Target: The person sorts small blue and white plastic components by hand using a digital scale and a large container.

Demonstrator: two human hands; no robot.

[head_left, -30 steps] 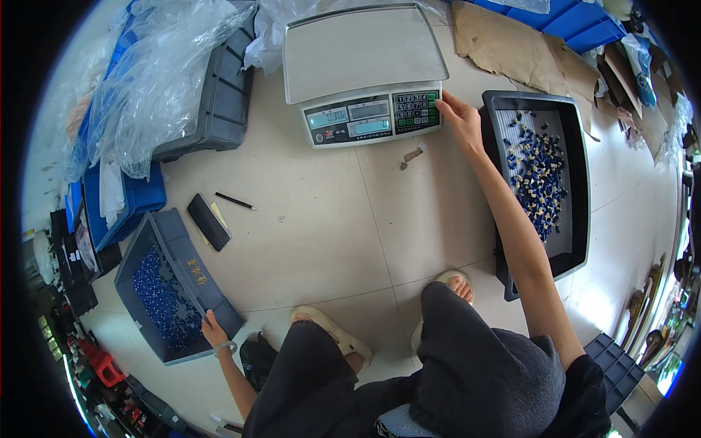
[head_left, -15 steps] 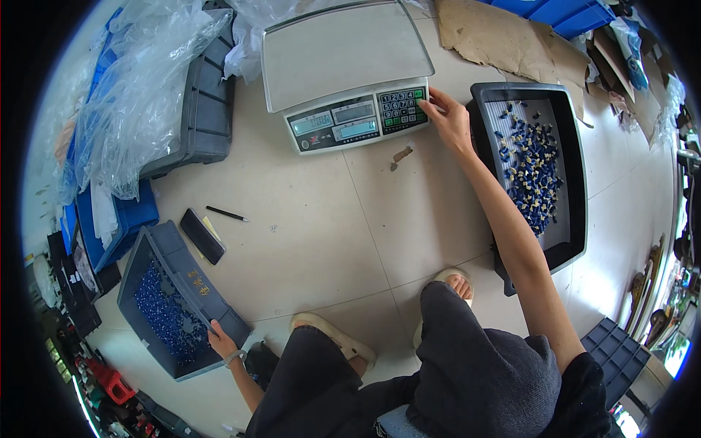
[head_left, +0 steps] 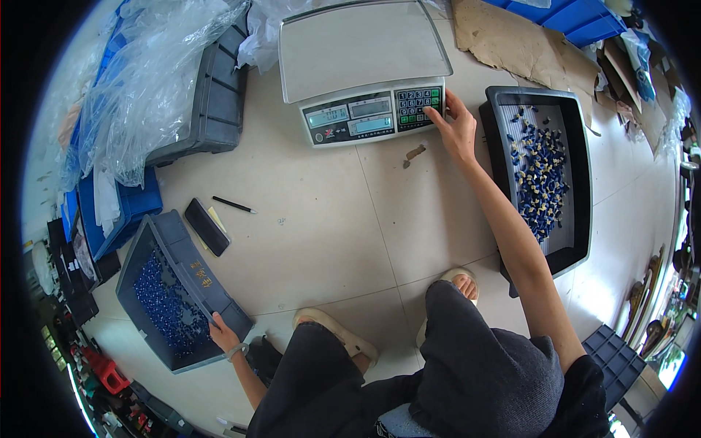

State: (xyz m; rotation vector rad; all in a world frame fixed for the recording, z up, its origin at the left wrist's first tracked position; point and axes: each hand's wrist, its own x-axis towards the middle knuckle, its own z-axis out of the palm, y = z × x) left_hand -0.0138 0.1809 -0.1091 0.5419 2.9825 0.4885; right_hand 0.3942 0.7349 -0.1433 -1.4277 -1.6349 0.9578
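Note:
My left hand (head_left: 225, 337) is closed on the near rim of a grey plastic bin (head_left: 207, 275) at the lower left. Many small blue pieces (head_left: 162, 299) lie in that tilted bin. At the upper middle stands a white digital scale (head_left: 319, 139) with a bare flat metal pan (head_left: 361, 47). My right hand (head_left: 457, 133) is at the right end of its keypad (head_left: 418, 106), thumb over the keys and fingers apart by the scale's side. It holds nothing. Right of this hand, a dark tray (head_left: 580, 212) contains many small blue and cream pieces (head_left: 542, 175).
A black phone (head_left: 207, 227) lies on a yellow paper beside a pen (head_left: 234, 204) on the tiled floor. Clear plastic bags (head_left: 146, 80) drape over a dark crate (head_left: 215, 95). Flattened cardboard (head_left: 511, 44) and a blue crate (head_left: 569, 18) are at the far right.
My right thumb has shifted lower and inward over the keypad. The display reading has changed. The whole view has shifted slightly; my left hand keeps its grip on the bin.

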